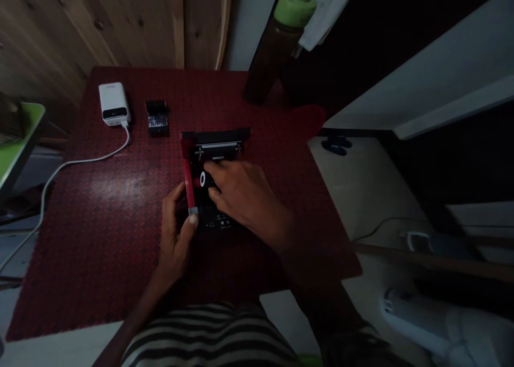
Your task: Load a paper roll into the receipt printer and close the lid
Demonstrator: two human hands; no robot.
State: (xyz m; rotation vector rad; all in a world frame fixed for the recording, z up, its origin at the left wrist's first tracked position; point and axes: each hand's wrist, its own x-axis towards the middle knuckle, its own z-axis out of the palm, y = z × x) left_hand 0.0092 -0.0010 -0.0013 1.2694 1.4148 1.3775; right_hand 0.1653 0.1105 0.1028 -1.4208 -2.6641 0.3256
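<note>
Left hand [174, 233] clenched around a slim red bar [188, 188] at the edge of a flat black rectangular device [219, 220]; right hand [241, 193] spread across the device, fingers curled down onto it, firmness of hold impossible to tell. Device near the middle of a red diamond-patterned mat [100, 260]. Behind the device, a small black box [157, 116]; farther left, a white power bank [113, 104] with a white cable [86, 158]. Main risk: uneven force on the red bar, twisting the device or loosening the bar, with dim light hiding any misalignment.
</note>
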